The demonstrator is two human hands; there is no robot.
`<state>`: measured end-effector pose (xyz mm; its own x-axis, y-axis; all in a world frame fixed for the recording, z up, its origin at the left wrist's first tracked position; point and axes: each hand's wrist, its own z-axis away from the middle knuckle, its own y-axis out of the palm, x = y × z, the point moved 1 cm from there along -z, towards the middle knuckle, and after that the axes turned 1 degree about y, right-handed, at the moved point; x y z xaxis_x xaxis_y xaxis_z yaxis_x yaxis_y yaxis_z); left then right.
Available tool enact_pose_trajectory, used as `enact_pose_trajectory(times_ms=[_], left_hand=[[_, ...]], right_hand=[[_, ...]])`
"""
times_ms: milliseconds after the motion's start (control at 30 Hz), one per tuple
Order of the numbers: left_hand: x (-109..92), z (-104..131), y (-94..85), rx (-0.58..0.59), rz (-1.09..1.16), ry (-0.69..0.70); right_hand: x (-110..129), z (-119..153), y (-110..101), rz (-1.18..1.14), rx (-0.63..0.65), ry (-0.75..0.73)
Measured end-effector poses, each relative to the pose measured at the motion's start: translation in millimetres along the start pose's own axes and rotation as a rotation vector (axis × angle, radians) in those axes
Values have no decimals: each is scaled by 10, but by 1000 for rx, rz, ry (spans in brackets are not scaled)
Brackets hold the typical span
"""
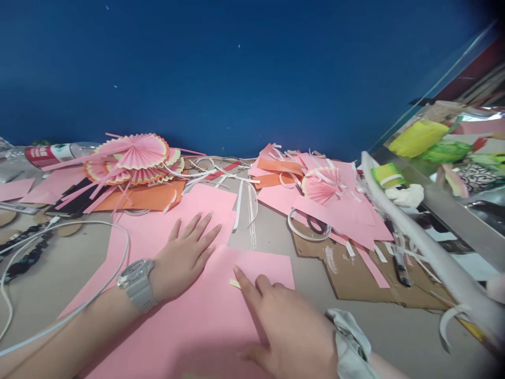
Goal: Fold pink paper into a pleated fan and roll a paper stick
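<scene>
Pink paper sheets lie overlapping on the grey table. My left hand, with a grey watch on the wrist, rests flat on the pink paper with its fingers spread and holds nothing. My right hand, a grey-green scrunchie at its wrist, is over the same paper. Its index finger is stretched out and touches the paper beside a small pale yellow strip. The other fingers are partly bent, the thumb apart, and nothing shows between them.
Pleated pink paper fans lie at the back left near a bottle. A white cable crosses at left. Scissors, paper scraps and brown cardboard are at right. A blue wall stands behind.
</scene>
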<state>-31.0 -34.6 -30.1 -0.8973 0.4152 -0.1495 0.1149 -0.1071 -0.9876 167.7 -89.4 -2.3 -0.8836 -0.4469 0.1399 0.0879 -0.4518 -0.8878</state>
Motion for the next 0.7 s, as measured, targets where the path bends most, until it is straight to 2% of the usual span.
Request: enact_pose_trajectory(times_ms=[100, 200, 300, 333, 400, 500, 533, 600, 700], left_hand=[[0, 17, -33, 39, 185, 33], [0, 28, -87, 40, 474, 2], [19, 47, -156, 67, 792, -30], [34, 61, -178, 72, 833, -24], [80, 104, -209, 63, 718, 14], [138, 193, -185, 58, 274, 77], [143, 221, -158, 68, 188, 90], [122, 258, -101, 69, 106, 126], [32, 256, -43, 59, 124, 163]], right_hand=[[-16, -3, -28, 10, 13, -9], [-32, -1, -71, 6, 23, -9], [-50, 6, -71, 10, -11, -32], [-56, 6, -63, 15, -27, -43], [-60, -1, -47, 25, -55, -62], [-40, -34, -40, 46, -69, -65], [-26, -50, -41, 56, -69, -62], [4, -81, -43, 75, -71, -57], [28, -115, -44, 83, -101, -69]])
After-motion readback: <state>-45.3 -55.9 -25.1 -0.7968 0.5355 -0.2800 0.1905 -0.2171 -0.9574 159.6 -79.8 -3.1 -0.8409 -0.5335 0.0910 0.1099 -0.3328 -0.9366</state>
